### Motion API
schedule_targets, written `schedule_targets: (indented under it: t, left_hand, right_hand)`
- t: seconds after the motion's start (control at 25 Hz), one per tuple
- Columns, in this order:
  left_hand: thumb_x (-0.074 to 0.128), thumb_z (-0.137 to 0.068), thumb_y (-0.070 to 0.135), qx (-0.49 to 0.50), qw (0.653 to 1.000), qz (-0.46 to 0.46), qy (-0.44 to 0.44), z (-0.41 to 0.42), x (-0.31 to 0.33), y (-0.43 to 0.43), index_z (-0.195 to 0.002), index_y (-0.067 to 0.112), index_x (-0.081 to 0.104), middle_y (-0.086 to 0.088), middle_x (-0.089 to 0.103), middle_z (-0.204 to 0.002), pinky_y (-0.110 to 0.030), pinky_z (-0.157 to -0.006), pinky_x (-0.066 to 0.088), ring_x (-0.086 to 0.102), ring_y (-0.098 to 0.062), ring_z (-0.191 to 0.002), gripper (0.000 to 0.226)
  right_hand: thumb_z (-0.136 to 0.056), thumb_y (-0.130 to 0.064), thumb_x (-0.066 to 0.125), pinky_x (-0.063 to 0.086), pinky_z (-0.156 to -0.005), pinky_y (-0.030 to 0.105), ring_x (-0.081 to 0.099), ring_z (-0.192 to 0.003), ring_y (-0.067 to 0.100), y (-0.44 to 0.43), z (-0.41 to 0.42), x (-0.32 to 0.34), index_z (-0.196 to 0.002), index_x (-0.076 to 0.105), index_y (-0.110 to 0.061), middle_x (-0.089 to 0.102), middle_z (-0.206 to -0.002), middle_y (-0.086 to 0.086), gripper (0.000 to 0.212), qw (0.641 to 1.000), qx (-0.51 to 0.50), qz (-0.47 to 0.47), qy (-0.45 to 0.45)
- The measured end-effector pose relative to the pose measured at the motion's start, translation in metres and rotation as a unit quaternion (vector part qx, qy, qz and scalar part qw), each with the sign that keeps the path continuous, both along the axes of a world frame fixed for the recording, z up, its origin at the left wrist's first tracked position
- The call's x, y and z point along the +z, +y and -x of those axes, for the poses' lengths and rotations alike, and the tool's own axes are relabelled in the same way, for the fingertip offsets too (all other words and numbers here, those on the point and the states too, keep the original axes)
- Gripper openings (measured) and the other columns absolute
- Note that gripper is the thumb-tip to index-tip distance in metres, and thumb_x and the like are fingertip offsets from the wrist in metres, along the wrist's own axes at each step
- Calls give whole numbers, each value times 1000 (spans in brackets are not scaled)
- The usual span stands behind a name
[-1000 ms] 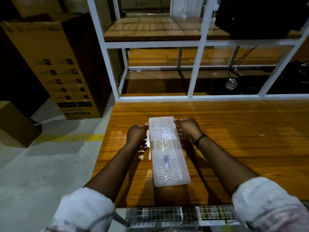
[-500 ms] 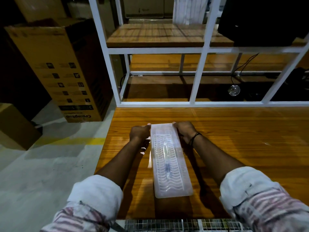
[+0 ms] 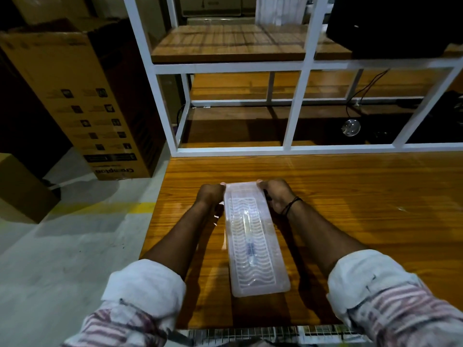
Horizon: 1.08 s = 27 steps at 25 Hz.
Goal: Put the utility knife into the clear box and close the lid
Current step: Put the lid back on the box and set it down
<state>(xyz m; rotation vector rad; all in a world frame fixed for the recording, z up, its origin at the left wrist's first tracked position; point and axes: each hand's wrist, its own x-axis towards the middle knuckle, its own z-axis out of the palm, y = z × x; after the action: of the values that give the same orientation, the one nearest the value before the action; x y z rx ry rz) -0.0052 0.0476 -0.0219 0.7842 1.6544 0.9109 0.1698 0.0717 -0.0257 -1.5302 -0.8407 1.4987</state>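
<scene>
A long clear box (image 3: pixel 260 284) lies lengthwise on the wooden table (image 3: pixel 363 209), its ribbed lid down on top. Through the lid I see the utility knife (image 3: pixel 249 240) lying inside along the box's length. My left hand (image 3: pixel 209 196) grips the far left corner of the box, thumb on the lid's far edge. My right hand (image 3: pixel 276 194), with a dark band at the wrist, grips the far right corner the same way. Both sets of fingers are pressed against the box's sides.
A white metal shelf frame (image 3: pixel 298 106) with wooden shelves stands along the table's far edge. A tall cardboard carton (image 3: pixel 82 101) stands on the floor at left, beyond the table's left edge. A wire grid (image 3: pixel 250 334) runs along the near edge.
The hands stay at the far corners of the box. The view has shifted slightly, so the box and hands sit a little lower and my sleeves show more.
</scene>
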Motion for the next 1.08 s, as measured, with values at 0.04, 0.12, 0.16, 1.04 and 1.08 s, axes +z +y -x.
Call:
schedule_targets:
  t: [0.04,0.12,0.16,1.04,1.08]
  left_hand:
    - [53,-103,27,-4,1000,1,-8,-1,2,-1,-70,10,57,-7,54,-65,-30,-53,39,51,-23,-55,38]
    - [53,-103,29,-8,1000,5,-16,0,1,0,-68,12,55,-7,51,-62,-30,-51,38,48,-22,-53,40]
    - [54,-103,30,-5,1000,4,-18,1,0,-1,-69,11,57,-7,52,-62,-30,-51,39,49,-23,-52,39]
    - [70,-95,25,27,991,-55,-120,-5,-29,-168,-84,9,76,-11,74,-70,-28,-56,50,66,-23,-60,21]
    - [70,-96,25,30,992,-51,-115,-5,-31,-167,-83,8,76,-11,75,-69,-29,-58,52,67,-23,-61,21]
  right_hand:
    - [-97,-7,61,51,-58,35,64,-68,24,0,0,-1,-104,66,12,67,-92,18,21,1000,-1,-2,-5]
    - [-95,-11,65,53,-62,37,66,-70,27,-1,0,-4,-112,63,18,68,-97,22,34,1000,-8,-11,-11]
    - [-94,-13,66,55,-65,39,67,-73,30,-2,0,-5,-112,64,17,69,-99,22,35,1000,-10,-16,-10]
    - [-93,-5,64,41,-40,22,53,-44,13,-178,-41,-6,-83,73,-2,62,-61,12,14,997,48,-26,-52]
    - [-94,-5,63,43,-41,23,55,-45,14,-179,-40,-7,-82,73,-2,63,-63,13,15,997,48,-32,-50]
